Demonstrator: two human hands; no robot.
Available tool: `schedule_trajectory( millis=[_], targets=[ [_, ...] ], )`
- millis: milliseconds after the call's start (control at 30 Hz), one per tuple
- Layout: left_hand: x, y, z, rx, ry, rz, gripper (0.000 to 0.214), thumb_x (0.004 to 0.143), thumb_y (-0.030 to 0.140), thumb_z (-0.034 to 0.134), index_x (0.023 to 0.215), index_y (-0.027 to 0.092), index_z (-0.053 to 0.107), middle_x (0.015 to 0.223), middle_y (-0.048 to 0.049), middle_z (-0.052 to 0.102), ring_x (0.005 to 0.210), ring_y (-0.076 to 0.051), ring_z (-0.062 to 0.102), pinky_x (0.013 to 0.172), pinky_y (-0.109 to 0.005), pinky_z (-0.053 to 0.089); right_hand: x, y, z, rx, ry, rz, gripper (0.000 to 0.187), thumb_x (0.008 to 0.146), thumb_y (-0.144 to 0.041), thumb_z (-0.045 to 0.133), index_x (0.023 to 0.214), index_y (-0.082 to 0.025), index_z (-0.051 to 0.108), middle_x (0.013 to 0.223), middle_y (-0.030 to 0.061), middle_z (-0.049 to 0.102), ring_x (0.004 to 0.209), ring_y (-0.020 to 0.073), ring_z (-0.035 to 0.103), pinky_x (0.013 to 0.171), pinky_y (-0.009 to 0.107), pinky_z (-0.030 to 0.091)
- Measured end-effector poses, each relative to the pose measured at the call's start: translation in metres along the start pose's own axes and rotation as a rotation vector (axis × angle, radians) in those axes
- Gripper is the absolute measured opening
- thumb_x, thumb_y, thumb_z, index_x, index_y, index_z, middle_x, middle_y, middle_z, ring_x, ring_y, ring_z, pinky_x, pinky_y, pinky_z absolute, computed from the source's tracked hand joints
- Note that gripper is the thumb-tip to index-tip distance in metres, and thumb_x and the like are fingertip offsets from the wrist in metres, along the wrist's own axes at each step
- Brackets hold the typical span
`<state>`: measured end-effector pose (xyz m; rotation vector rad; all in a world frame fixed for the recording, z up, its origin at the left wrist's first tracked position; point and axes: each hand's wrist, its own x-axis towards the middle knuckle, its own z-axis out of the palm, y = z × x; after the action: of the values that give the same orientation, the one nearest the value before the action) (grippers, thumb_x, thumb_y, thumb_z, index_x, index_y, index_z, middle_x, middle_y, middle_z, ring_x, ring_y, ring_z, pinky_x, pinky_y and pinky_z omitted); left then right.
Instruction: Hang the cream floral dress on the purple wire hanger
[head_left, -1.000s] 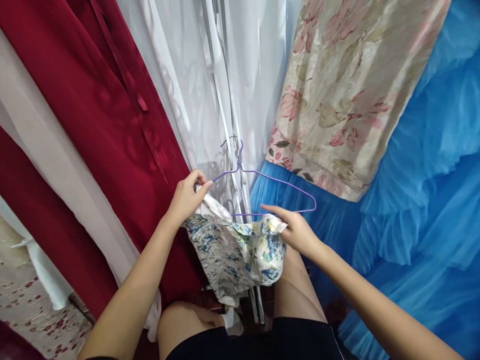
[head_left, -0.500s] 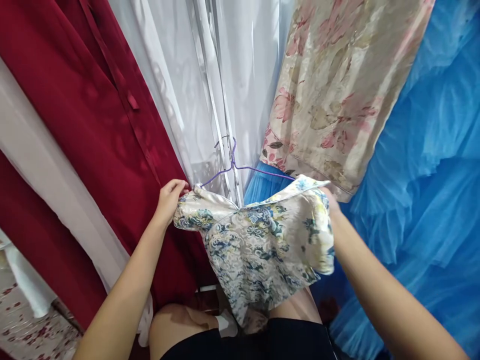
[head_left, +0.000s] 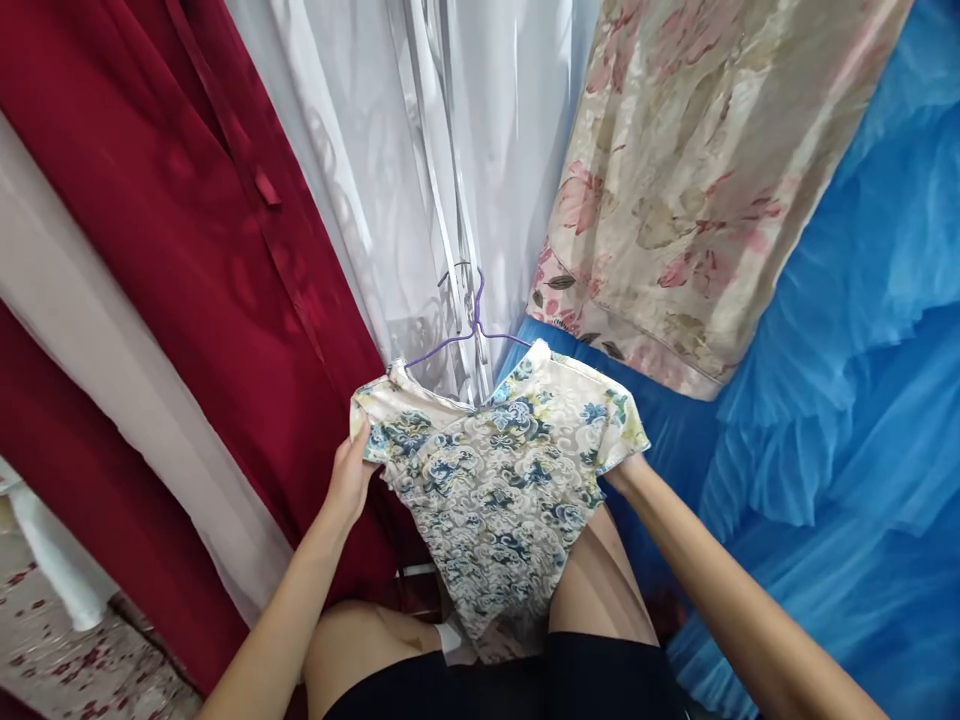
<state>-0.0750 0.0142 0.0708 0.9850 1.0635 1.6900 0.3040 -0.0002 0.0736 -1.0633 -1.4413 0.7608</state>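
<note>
A small cream top with a blue and yellow flower print (head_left: pixel 499 490) hangs on a purple wire hanger (head_left: pixel 471 325) in front of me. My left hand (head_left: pixel 350 478) pinches the top's left sleeve edge. My right hand (head_left: pixel 616 476) is mostly hidden under the top's right sleeve, so its fingers do not show. The hanger's hook rises above the neckline, and the top drapes down over my knees.
A dark red dress (head_left: pixel 187 250) hangs at the left, sheer white fabric with ribbons (head_left: pixel 442 170) in the middle, a cream dress with pink flowers (head_left: pixel 690 190) at the upper right, and blue tulle (head_left: pixel 847 420) fills the right side.
The top has been pulled over both hanger shoulders and spread flat. My left hand slid down from the hanger end to the sleeve; my right hand went under the right sleeve.
</note>
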Motion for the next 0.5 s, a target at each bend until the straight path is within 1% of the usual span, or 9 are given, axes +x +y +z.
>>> schedule_trajectory(
  millis=[33,67,100,200,267,333,400,467,500],
  targets=[
    [-0.01,-0.003,-0.002,0.021,0.025,0.033,0.054,0.076,0.05,0.08,0.115,0.013,0.069,0.104,-0.0111,0.077,0.104,-0.028,0.071,0.089,-0.038,0.058,-0.004,0.0,-0.007,0.056,0.028,0.025,0.059,0.101,-0.065,0.034,0.12,-0.019,0.067,0.103,0.0112,0.074,0.101,0.0282,0.07,0.082,0.044,0.058],
    [-0.019,-0.004,-0.001,0.033,0.053,0.086,0.055,0.076,0.049,0.081,0.115,0.013,0.069,0.106,-0.0108,0.076,0.106,-0.028,0.071,0.091,-0.037,0.058,-0.007,-0.004,-0.016,0.13,0.057,0.062,0.064,0.098,-0.069,0.035,0.115,-0.018,0.069,0.096,0.0112,0.075,0.098,0.0299,0.071,0.079,0.043,0.058],
    [-0.025,-0.001,0.002,0.032,0.091,0.153,0.053,0.076,0.049,0.081,0.115,0.014,0.07,0.109,-0.0104,0.076,0.108,-0.027,0.07,0.093,-0.036,0.057,-0.011,-0.01,-0.023,0.207,0.079,0.104,0.062,0.094,-0.071,0.043,0.11,-0.017,0.071,0.091,0.0108,0.076,0.095,0.031,0.072,0.076,0.042,0.058],
    [-0.027,0.023,0.02,-0.032,0.197,0.333,0.045,0.08,0.046,0.078,0.114,0.017,0.07,0.119,-0.0097,0.073,0.111,-0.025,0.068,0.099,-0.036,0.055,-0.013,-0.041,-0.035,0.356,0.099,0.16,0.046,0.079,-0.057,0.073,0.104,-0.018,0.073,0.085,0.0066,0.076,0.085,0.0299,0.073,0.069,0.038,0.057],
    [-0.019,0.047,0.033,-0.053,0.178,0.38,0.044,0.081,0.044,0.076,0.116,0.018,0.068,0.122,-0.0104,0.071,0.114,-0.026,0.067,0.102,-0.039,0.053,-0.008,-0.063,-0.033,0.414,0.131,0.114,0.039,0.075,-0.044,0.078,0.103,-0.017,0.074,0.084,0.0053,0.076,0.082,0.0273,0.072,0.068,0.035,0.055],
    [-0.013,0.071,0.045,0.011,0.085,0.44,0.053,0.081,0.041,0.077,0.128,0.021,0.063,0.129,-0.0108,0.067,0.121,-0.028,0.064,0.106,-0.042,0.051,-0.004,-0.079,-0.026,0.51,0.281,0.035,0.03,0.076,-0.036,0.076,0.097,-0.015,0.073,0.084,0.0054,0.075,0.081,0.0246,0.071,0.07,0.034,0.055],
    [-0.015,0.091,0.054,0.161,0.002,0.602,0.072,0.079,0.038,0.079,0.144,0.027,0.049,0.142,-0.0108,0.058,0.132,-0.03,0.055,0.113,-0.045,0.045,-0.008,-0.082,-0.019,0.615,0.499,-0.007,0.021,0.075,-0.028,0.074,0.09,-0.014,0.072,0.084,0.0053,0.074,0.079,0.0216,0.069,0.071,0.032,0.054],
    [-0.026,0.103,0.061,0.412,-0.047,0.812,0.086,0.076,0.034,0.081,0.151,0.03,0.038,0.153,-0.0104,0.046,0.142,-0.032,0.043,0.119,-0.049,0.036,-0.027,-0.075,-0.016,0.639,0.696,-0.006,0.017,0.077,-0.028,0.072,0.09,-0.017,0.071,0.088,0.0037,0.074,0.079,0.0188,0.067,0.072,0.029,0.052],
    [-0.033,0.105,0.065,0.575,-0.063,0.896,0.088,0.075,0.032,0.081,0.152,0.03,0.038,0.155,-0.0101,0.042,0.146,-0.034,0.037,0.122,-0.052,0.03,-0.042,-0.068,-0.017,0.603,0.735,0.01,0.017,0.079,-0.03,0.071,0.092,-0.019,0.071,0.09,0.0023,0.073,0.08,0.018,0.066,0.073,0.028,0.051]
  ],
)
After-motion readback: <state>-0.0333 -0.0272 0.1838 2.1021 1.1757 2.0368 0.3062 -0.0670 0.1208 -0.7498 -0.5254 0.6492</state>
